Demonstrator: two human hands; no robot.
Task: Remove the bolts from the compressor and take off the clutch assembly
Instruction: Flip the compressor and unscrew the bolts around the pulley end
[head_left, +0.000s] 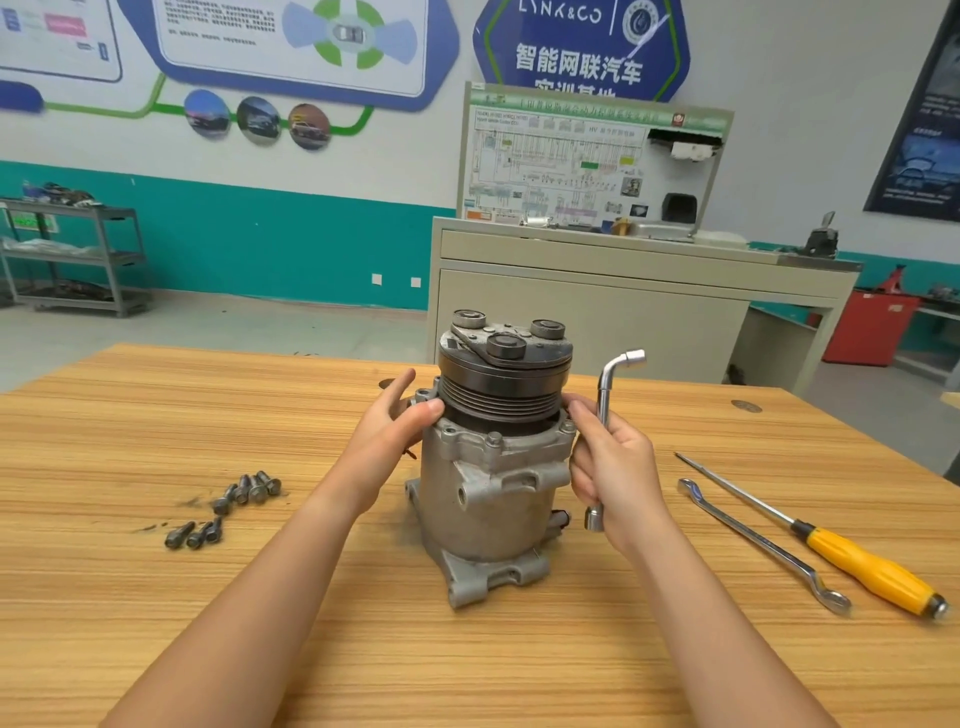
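Left hand open against pulley, right hand gripping wrench; compressor looks heavy, rigid: grab pulley grooves.

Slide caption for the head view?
Upright compressor flanked by left hand and right hand, the latter gripping an L-shaped socket wrench; loose bolts lie nearby.

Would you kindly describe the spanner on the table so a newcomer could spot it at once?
Start at the compressor standing mid-table and look right, past the right hand. Two long tools lie side by side; the spanner is the nearer, all bare metal with bent ends, unlike the yellow-handled screwdriver.
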